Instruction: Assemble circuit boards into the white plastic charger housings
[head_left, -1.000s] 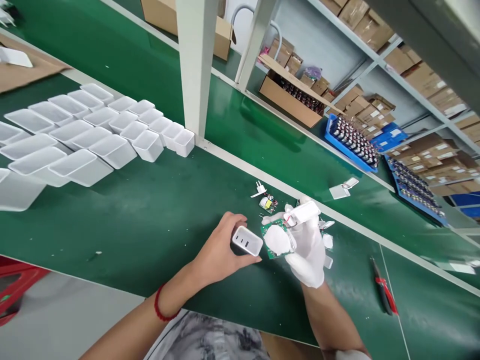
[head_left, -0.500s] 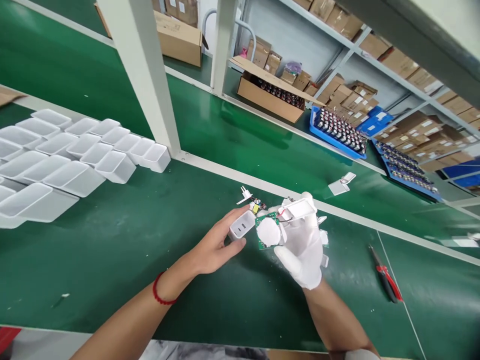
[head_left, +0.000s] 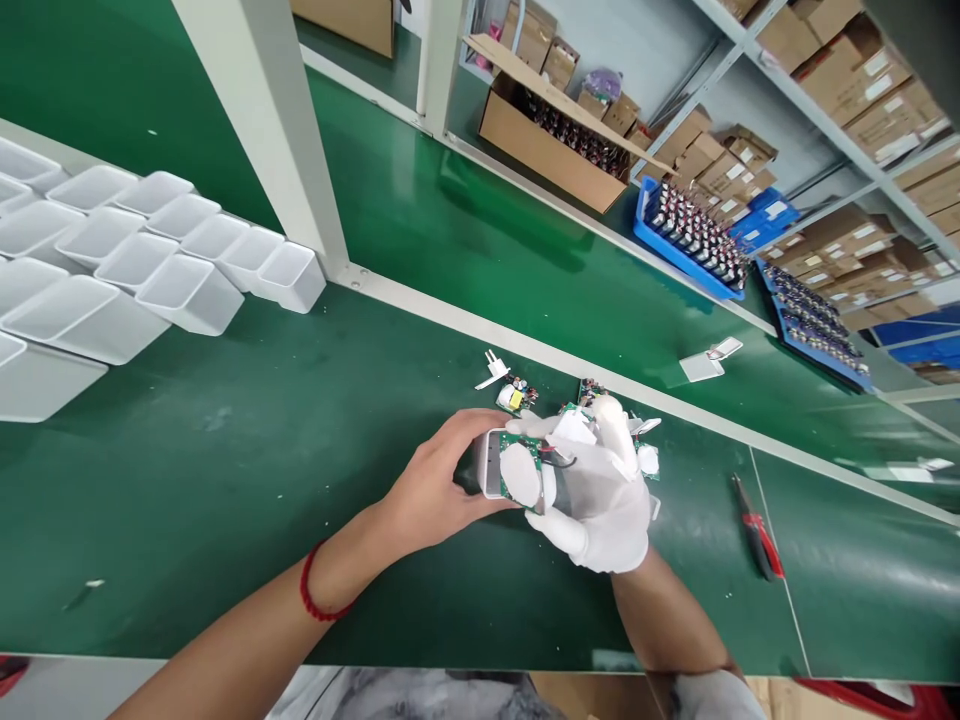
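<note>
My bare left hand point(head_left: 427, 490) grips a white plastic charger housing point(head_left: 491, 470) between thumb and fingers. In my white-gloved right hand point(head_left: 600, 500) is a green circuit board point(head_left: 523, 472) with a round white pad on its face. The board's left edge sits at the housing's open mouth. Red and black wires run from the board toward the gloved palm, where a white plug part point(head_left: 574, 428) is partly hidden by the fingers. Just beyond the hands lie a white two-pin plug piece point(head_left: 493, 369) and a small board with a yellow component point(head_left: 516, 400).
Rows of empty white housings point(head_left: 187, 290) stand at the left. Red-and-black pliers point(head_left: 759, 535) lie at the right. More boards and white pieces point(head_left: 648, 460) lie behind my right hand. A pale post point(head_left: 262, 130) rises from the bench rail; blue trays point(head_left: 686, 245) of parts stand farther back.
The housing and the board have come together, the board now at the housing's mouth. The white plug part has tilted in my right hand. The camera view has shifted slightly.
</note>
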